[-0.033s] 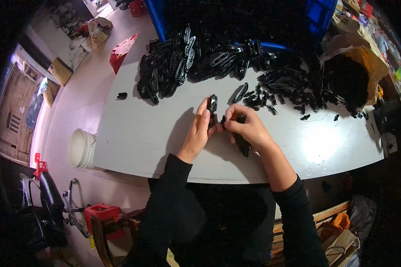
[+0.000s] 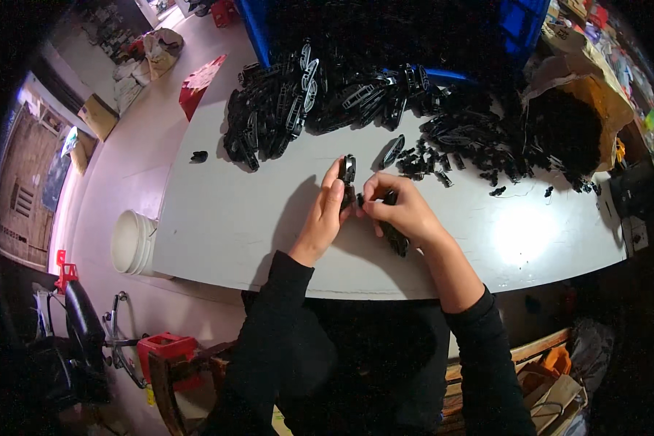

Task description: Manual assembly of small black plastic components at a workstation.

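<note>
My left hand (image 2: 323, 214) is closed around a long, glossy black plastic part (image 2: 349, 168), held upright above the white table. Close beside it, my right hand (image 2: 405, 211) pinches a small black piece (image 2: 360, 200) between thumb and forefinger, next to the lower end of that part. A second long black plastic part (image 2: 395, 238) lies in my right palm, under the curled fingers. Whether the small piece touches the part in my left hand I cannot tell. Another oval black part (image 2: 393, 151) lies on the table just beyond my right hand.
Heaps of long black parts (image 2: 276, 109) cover the table's far side, with small black pieces (image 2: 425, 161) at the right. A brown paper bag (image 2: 612, 120) of black pieces lies at the far right. Behind stands a blue crate (image 2: 519, 33). A white bucket (image 2: 132, 242) is by the left edge.
My right fingertips, with the small black piece, have shifted slightly left, closer to the part in my left hand. The left hand has hardly moved.
</note>
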### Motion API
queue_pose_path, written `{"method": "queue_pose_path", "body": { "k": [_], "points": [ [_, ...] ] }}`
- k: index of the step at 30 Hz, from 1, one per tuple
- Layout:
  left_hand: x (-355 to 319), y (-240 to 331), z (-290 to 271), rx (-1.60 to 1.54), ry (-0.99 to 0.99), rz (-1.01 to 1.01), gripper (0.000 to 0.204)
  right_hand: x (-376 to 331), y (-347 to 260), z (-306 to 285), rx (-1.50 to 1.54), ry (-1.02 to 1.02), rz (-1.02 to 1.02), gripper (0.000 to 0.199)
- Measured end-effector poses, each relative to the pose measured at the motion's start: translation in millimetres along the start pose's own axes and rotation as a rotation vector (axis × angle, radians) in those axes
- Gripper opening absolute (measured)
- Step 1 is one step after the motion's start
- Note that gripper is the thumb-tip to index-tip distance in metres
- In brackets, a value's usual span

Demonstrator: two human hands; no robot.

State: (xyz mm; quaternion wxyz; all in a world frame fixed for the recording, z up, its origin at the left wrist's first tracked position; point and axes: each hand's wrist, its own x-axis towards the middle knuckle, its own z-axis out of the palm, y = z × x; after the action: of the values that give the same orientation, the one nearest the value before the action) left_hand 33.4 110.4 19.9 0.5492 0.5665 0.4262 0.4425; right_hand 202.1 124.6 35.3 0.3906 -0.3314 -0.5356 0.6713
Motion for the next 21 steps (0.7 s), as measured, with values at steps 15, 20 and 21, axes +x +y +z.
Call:
{"method": "queue_pose_path", "body": {
  "k": [15, 20, 21],
  "points": [
    [3.7, -14.2, 5.2, 0.303, -0.099, 0.275, 0.055, 1.2, 7.7, 0.2, -0.292, 0.192, -0.186, 0.013],
    [2.5, -9.7, 5.3, 0.091, -0.131, 0.082, 0.054, -0.3, 4.1, -0.1, -0.094, 0.312, -0.148, 0.01],
    [2.1, -8.0, 5.8, 0.09, -0.133, 0.081, 0.054, 0.9, 9.8, -6.7, -0.069, 0.282, -0.107, 0.009]
  ]
}}
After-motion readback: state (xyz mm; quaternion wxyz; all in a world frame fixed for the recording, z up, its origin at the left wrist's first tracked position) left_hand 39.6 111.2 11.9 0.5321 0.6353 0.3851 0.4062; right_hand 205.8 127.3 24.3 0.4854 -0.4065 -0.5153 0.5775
